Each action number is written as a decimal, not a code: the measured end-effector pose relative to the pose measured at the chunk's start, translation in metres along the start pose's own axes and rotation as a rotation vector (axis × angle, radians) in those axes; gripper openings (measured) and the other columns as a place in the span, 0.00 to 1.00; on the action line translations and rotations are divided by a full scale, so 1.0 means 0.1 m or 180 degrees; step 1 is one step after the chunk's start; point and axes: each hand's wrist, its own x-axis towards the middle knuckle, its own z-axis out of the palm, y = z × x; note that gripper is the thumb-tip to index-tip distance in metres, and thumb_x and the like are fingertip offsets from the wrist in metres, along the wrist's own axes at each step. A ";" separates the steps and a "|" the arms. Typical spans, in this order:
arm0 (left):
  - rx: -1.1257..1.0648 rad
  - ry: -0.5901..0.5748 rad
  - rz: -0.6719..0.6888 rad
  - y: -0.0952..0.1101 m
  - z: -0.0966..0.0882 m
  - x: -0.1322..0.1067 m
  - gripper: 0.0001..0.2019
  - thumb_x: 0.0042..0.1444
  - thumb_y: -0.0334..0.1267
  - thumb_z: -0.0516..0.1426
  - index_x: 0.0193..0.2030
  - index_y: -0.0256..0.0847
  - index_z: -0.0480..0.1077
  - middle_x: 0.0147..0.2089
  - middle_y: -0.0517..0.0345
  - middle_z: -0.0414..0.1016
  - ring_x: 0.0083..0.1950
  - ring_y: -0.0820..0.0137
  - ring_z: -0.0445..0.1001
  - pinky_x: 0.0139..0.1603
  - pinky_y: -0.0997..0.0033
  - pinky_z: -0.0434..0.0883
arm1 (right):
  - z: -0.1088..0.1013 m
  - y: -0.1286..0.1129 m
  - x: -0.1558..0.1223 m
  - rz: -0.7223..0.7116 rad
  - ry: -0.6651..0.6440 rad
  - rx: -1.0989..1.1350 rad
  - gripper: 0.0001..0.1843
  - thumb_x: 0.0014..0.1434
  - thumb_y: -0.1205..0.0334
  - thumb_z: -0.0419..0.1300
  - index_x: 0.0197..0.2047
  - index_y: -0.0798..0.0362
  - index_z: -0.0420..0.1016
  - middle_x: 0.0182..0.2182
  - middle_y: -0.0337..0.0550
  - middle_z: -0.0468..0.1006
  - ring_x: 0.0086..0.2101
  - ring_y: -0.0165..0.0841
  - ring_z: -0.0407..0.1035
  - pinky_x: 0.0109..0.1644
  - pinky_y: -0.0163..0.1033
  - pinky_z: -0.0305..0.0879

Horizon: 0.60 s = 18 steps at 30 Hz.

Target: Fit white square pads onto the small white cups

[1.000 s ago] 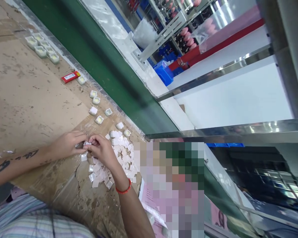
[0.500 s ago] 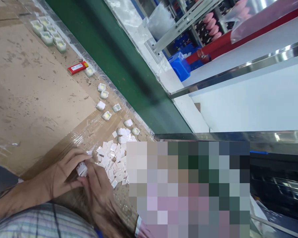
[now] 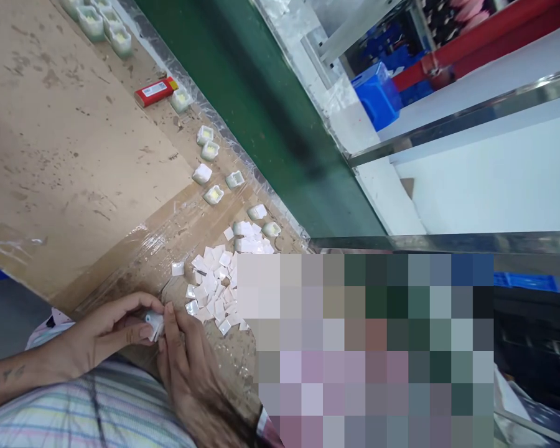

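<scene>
Low in the head view, my left hand [image 3: 116, 330] pinches a small white moulded piece [image 3: 155, 325] between thumb and forefinger. From the other side, my right hand [image 3: 189, 358] presses its closed fingertips against the same piece. Part of the piece is hidden by the fingers. Just beyond my hands lies a heap of thin white square pieces [image 3: 212, 286], with one loose white square [image 3: 178, 269] to its left. A small stack of white squares [image 3: 252, 238] sits behind the heap.
Several small whitish cups with yellowish insides [image 3: 213, 195] stand along the cardboard-covered table [image 3: 88, 155]. A red lighter-like item [image 3: 155, 91] lies beside one of them. A green panel [image 3: 270, 118] borders the far edge. Pixelation hides the area on the right.
The view has shifted, so the tabletop things appear higher and further right. My fingers have re-gripped around the white piece. The loose square left of the heap now shows plainly.
</scene>
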 end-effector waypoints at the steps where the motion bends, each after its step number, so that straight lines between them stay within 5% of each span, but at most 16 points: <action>1: -0.0006 -0.0014 -0.0035 -0.02 -0.01 -0.01 0.19 0.60 0.54 0.60 0.52 0.48 0.68 0.46 0.60 0.74 0.49 0.66 0.74 0.51 0.74 0.73 | -0.01 -0.02 0.00 0.0049 0.0054 -0.0034 0.31 0.68 0.64 0.46 0.72 0.61 0.44 0.44 0.54 0.79 0.40 0.42 0.77 0.38 0.44 0.80; 8: 0.0639 0.0125 0.0050 -0.07 0.01 -0.05 0.25 0.62 0.57 0.57 0.61 0.51 0.63 0.60 0.61 0.68 0.61 0.64 0.66 0.61 0.75 0.66 | -0.07 -0.10 -0.03 0.0275 -0.0059 -0.0267 0.25 0.68 0.64 0.46 0.67 0.57 0.60 0.46 0.49 0.81 0.43 0.40 0.77 0.42 0.42 0.80; 13: 0.0855 0.0145 0.0111 -0.05 0.03 -0.03 0.24 0.63 0.56 0.55 0.61 0.48 0.63 0.57 0.59 0.71 0.62 0.62 0.67 0.59 0.75 0.67 | 0.03 -0.08 0.01 0.0260 0.0431 -0.0099 0.21 0.67 0.65 0.47 0.58 0.63 0.69 0.41 0.53 0.81 0.38 0.40 0.77 0.36 0.41 0.79; 18: 0.1340 0.0459 0.0401 -0.08 0.01 0.01 0.24 0.61 0.55 0.57 0.57 0.44 0.69 0.53 0.56 0.76 0.55 0.60 0.73 0.54 0.74 0.71 | 0.00 -0.13 0.10 0.0186 0.0242 -0.0426 0.19 0.66 0.69 0.46 0.52 0.64 0.73 0.39 0.50 0.84 0.36 0.39 0.79 0.32 0.40 0.78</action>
